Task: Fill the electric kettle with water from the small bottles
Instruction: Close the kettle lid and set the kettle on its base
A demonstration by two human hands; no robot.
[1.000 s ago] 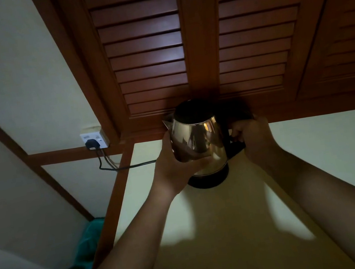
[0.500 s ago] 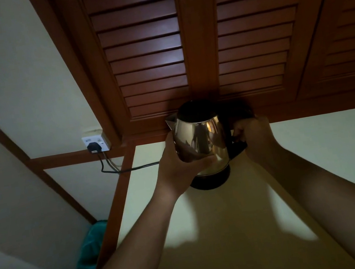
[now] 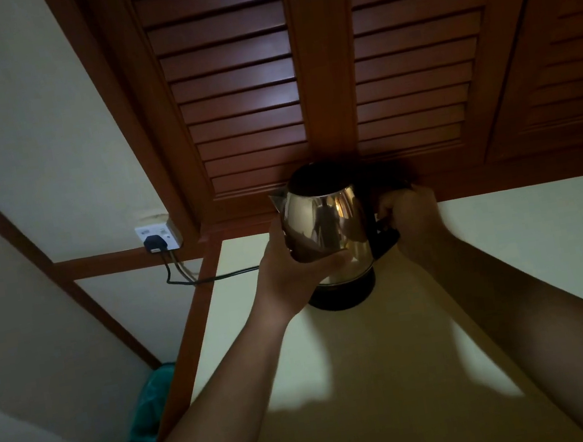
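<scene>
A shiny steel electric kettle (image 3: 332, 222) stands on its black base (image 3: 342, 294) at the far end of a pale counter (image 3: 381, 377), spout pointing left. Its top looks dark; I cannot tell whether the lid is open. My left hand (image 3: 289, 270) wraps around the kettle's lower left side. My right hand (image 3: 414, 217) grips the black handle (image 3: 385, 237) on the right. No small bottles are in view.
Dark wooden louvred doors (image 3: 317, 73) rise right behind the kettle. A black cord (image 3: 215, 278) runs from the base to a plug in the wall socket (image 3: 158, 237) at left. A teal object (image 3: 154, 400) sits low beside the counter's wooden edge.
Both hands keep their hold on the kettle; the view has shifted slightly, and the kettle stays on its base.
</scene>
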